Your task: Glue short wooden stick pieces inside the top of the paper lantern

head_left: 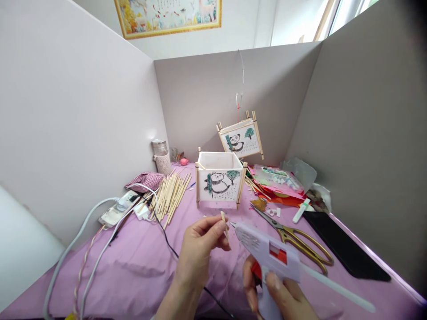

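My left hand pinches a short wooden stick between thumb and fingers. Wrapped around the handle of a pale lilac hot glue gun is my right hand. The gun's metal nozzle points left, close to the short stick, and a long glue stick juts from its back. Just beyond my hands stands a square lantern with white panels, wooden corner posts and a panda drawing. A second panda lantern hangs tilted behind it on a red string and wire.
Loose wooden sticks lie left of the lantern, near a power strip and cables. Gold-handled scissors and a black flat object lie at right, below coloured paper. A jar stands back left. Grey panels surround the table.
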A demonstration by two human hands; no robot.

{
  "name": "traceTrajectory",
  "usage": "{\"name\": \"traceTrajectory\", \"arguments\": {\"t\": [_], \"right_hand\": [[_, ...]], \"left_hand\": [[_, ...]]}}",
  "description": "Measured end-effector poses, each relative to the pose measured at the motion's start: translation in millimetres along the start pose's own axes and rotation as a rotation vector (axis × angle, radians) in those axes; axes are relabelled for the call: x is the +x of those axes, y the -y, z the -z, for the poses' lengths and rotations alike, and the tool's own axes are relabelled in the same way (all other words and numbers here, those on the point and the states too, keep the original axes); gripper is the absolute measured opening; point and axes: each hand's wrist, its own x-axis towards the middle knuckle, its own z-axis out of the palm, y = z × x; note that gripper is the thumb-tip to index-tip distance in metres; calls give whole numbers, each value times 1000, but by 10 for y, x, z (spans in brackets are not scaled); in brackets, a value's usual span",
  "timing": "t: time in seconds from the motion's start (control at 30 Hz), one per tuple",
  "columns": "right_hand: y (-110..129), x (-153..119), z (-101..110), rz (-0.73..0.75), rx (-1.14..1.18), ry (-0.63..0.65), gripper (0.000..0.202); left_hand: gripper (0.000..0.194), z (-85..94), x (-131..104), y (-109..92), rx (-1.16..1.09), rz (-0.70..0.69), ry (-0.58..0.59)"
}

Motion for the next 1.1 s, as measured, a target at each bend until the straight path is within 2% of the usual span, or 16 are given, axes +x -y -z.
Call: {"name": "traceTrajectory", "arguments": {"t": [0.2,0.33,0.53,1.1], "right_hand": [[52,-4,-23,-56,6,35,58],[1,-12,-6,-71,21,86,54],[-84,-12,-10,-41,51,67,49],[-23,-14,-16,-66,-24,74,53]], "left_hand": [[24,-3,-6,-61,-68,8,-21],[21,3,9,-69,-73,-26,-31],[21,-4,10,-82,-86,-44,-42],[20,0,17,-70,-87,-79,-80]]}}
